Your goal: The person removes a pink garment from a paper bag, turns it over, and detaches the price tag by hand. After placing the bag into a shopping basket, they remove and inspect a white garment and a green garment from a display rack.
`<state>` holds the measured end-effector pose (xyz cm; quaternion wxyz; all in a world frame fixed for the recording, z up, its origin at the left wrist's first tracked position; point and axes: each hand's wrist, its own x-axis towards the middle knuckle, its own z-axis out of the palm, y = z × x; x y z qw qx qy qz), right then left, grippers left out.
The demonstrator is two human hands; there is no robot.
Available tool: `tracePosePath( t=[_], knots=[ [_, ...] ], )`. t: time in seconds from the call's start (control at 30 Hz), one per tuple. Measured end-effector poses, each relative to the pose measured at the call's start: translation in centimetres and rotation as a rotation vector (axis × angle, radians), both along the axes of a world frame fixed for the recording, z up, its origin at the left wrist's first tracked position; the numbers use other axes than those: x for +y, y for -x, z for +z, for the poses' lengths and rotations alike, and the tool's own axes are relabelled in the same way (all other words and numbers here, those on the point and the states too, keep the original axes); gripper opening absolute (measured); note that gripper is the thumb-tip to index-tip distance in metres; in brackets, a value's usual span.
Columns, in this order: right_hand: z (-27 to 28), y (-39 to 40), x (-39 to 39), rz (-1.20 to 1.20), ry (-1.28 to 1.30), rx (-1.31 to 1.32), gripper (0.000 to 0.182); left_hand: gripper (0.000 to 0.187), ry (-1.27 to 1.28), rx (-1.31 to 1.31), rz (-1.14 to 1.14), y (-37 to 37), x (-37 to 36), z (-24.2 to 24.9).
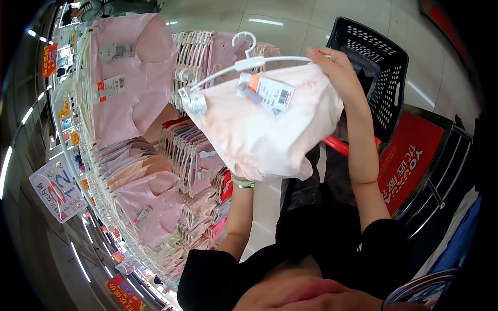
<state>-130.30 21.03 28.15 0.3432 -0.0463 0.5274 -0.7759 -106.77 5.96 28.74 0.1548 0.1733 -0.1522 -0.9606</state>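
- Pale pink garment [259,129] hangs on its white hanger [244,65], raised before the rack [155,171].
- Our right hand [337,72] fingers grip the hanger's end.
- Our left hand sits hidden beneath the cloth; we cannot tell its grip.

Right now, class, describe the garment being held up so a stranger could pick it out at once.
Start at the rack of pink garments on the left, then look right toward the black basket. The pale peach garment hangs between them on a white hanger gripped by the right hand. Unlike the others, it is off the rack, its tag facing the camera.

Black short sleeves [384,243], bare forearms, green band [243,183] on left wrist.
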Motion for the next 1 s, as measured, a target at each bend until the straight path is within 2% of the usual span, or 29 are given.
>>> tracePosePath(
  t=[0.17, 0.23, 0.27, 0.3, 0.37, 0.4, 0.43, 0.5, 0.53, 0.6, 0.7, 0.77, 1.0],
  knots=[
    [-2.4, 2.6, 0.1, -0.007, 0.026, 0.000, 0.021, 0.086, -0.012, 0.008, 0.076, -1.0, -1.4, 0.6],
    [-3.2, 3.5, 0.3, -0.048, 0.064, 0.035, 0.024, 0.077, 0.249, -0.042, -0.013, -0.7, -1.2, 0.9],
    [-3.3, 4.0, 0.5, -0.034, 0.086, 0.023, 0.024, 0.057, 0.356, -0.060, -0.063, -0.3, -1.7, 1.1],
    [-3.4, 4.3, 0.6, -0.031, 0.085, 0.021, 0.024, 0.057, 0.356, -0.063, -0.060, 0.1, -1.7, 1.3],
    [-3.3, 5.1, 0.7, -0.062, 0.021, 0.035, 0.021, 0.056, 0.772, -0.527, -0.146, 1.3, -1.3, 2.3],
    [-3.6, 5.5, 0.7, -0.111, -0.044, 0.090, 0.023, 0.043, 0.664, -0.440, -0.075, 1.9, -1.2, 2.8],
    [-3.8, 6.0, 0.7, -0.108, -0.042, 0.089, 0.023, 0.043, 0.666, -0.442, -0.073, 1.8, -1.7, 2.6],
    [-4.3, 7.2, 1.0, -0.215, -0.176, 0.181, 0.024, 0.032, 0.790, -0.547, -0.074, 1.4, -2.7, 2.4],
    [-5.1, 8.0, 1.5, -0.128, -0.117, 0.198, 0.025, 0.032, 0.790, -0.549, -0.073, 1.4, -2.8, 2.4],
    [-5.4, 9.1, 1.8, -0.099, -0.138, 0.226, 0.025, 0.025, 0.845, -0.582, -0.042, 1.7, -2.6, 2.7],
    [-5.8, 10.0, 2.0, -0.063, -0.128, 0.259, 0.026, 0.026, 0.798, -0.629, -0.022, 1.5, -2.6, 1.9],
    [-5.5, 10.6, 2.2, -0.157, -0.124, 0.249, 0.027, 0.028, 0.833, -0.633, -0.022, 1.5, -2.4, 1.9],
    [-6.7, 12.3, 3.7, -0.205, 0.012, 0.133, 0.026, 0.033, 0.813, -0.573, -0.024, 1.3, -1.9, 2.4]
  ],
)
